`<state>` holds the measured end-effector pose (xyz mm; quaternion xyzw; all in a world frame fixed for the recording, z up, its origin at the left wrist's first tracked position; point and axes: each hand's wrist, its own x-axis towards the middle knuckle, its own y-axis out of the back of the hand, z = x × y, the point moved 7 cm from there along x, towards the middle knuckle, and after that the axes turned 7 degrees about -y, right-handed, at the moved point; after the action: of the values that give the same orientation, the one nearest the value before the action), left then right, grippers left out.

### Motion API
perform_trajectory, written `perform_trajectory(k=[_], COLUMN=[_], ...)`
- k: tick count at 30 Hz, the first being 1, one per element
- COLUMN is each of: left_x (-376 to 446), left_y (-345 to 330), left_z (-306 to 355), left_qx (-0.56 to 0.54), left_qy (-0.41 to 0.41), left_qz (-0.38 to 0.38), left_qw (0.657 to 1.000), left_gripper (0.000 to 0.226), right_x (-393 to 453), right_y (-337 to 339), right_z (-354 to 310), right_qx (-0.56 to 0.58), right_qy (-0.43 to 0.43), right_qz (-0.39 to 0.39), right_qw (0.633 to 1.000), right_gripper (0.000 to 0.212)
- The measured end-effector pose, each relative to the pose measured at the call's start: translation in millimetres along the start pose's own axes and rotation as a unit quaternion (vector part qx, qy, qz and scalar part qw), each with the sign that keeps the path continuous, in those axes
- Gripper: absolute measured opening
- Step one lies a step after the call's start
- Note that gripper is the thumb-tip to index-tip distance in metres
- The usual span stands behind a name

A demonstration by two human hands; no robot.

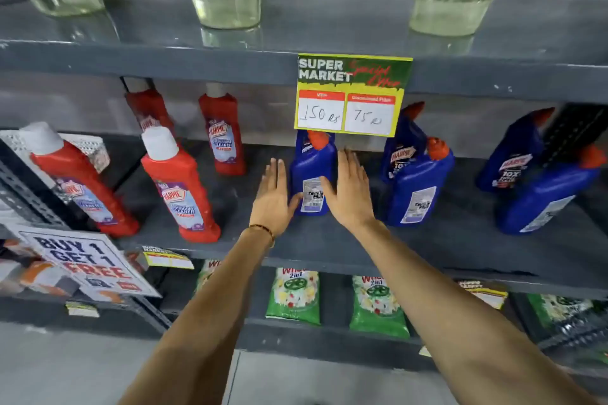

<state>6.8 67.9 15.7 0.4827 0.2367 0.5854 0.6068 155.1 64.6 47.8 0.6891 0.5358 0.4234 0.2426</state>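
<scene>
Bottle (312,171) on shelf (329,240), between left grip (274,197) and right grip (348,194), below price card (352,95).

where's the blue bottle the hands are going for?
Head view, centre: the blue bottle stands on the middle shelf under the yellow price sign, between the left hand and right hand.

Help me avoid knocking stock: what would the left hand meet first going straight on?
Likely nothing until the back wall: the left hand points into the gap between the blue bottle and a rear red bottle; depth is unclear.
</scene>
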Motion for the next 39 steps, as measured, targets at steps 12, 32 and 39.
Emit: perform_trajectory(k=[12,32,39], left_x=[33,-6,23], left_y=[-33,19,8], left_z=[-28,14,-2], left_qx=[-0.335,-0.388,-0.502], left_qy=[0.124,0.015,0.053], left_qz=[-0.059,0.050,-0.147], left_qw=[0.932,0.920,0.850], left_gripper=[0.070,0.035,0.080], right_x=[27,3,8], right_y=[-37,-13,1], right_z=[29,-9,-7], right_qx=[0.271,0.420,0.476], right_qy=[-0.150,-0.205,-0.194], right_qz=[-0.141,-0.072,-0.120], right_qw=[0.940,0.881,0.849], right_gripper=[0.048,0.072,0.048])
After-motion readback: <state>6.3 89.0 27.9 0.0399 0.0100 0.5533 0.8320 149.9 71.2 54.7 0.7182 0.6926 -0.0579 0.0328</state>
